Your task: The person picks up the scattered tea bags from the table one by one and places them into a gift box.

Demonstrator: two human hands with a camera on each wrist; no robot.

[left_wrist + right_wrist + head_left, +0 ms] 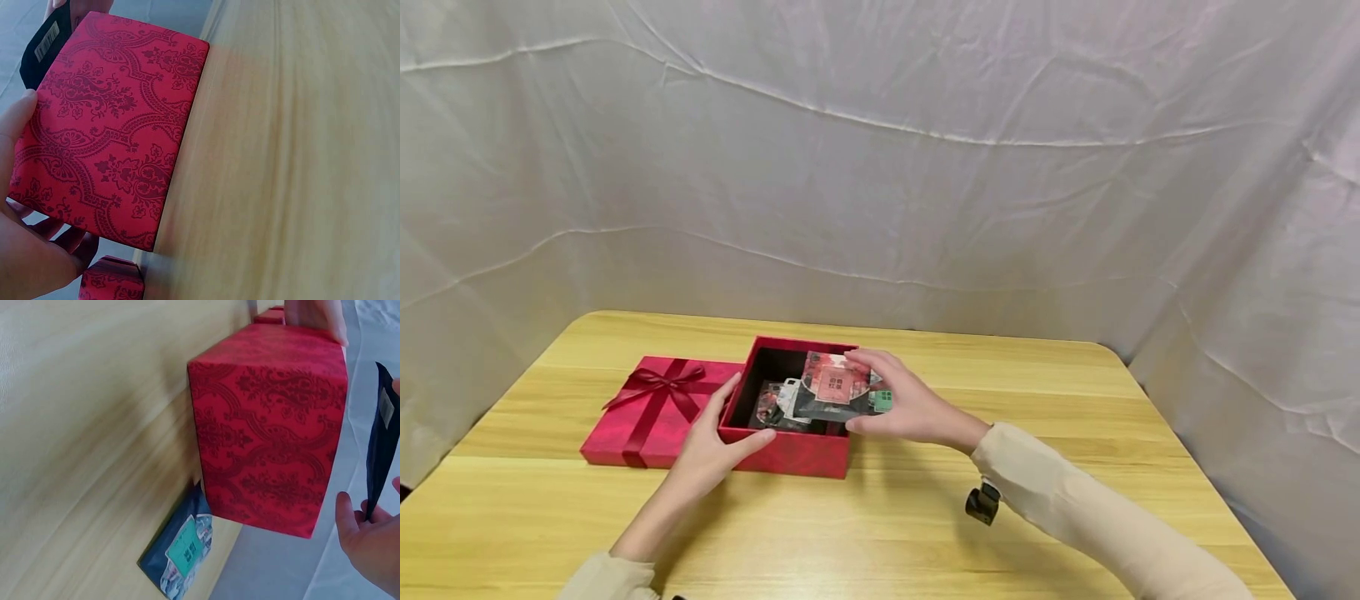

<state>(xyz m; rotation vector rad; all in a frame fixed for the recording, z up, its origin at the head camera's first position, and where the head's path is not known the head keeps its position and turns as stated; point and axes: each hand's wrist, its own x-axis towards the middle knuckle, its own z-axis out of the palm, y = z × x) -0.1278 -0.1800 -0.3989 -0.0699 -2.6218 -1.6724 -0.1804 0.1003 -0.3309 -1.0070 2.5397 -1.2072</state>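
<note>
An uncovered red gift box (790, 454) with a dark inside stands on the table. My left hand (711, 446) holds its left side and front corner, thumb over the front rim. Above the box's right part, my right hand (898, 400) pinches a flat tea packet (835, 383) with a red label by its right edge. The packet's dark back with a barcode (47, 47) shows in the left wrist view. Inside the box lie a dark packet (767, 404) and a white piece (788, 398), partly covered by the held packet.
A red lid (617, 421) with a dark red ribbon bow lies left of the box. On the table at the box's right side lies a green-labelled packet (187, 547). Pale cloth (880, 192) hangs behind the wooden table (1000, 533).
</note>
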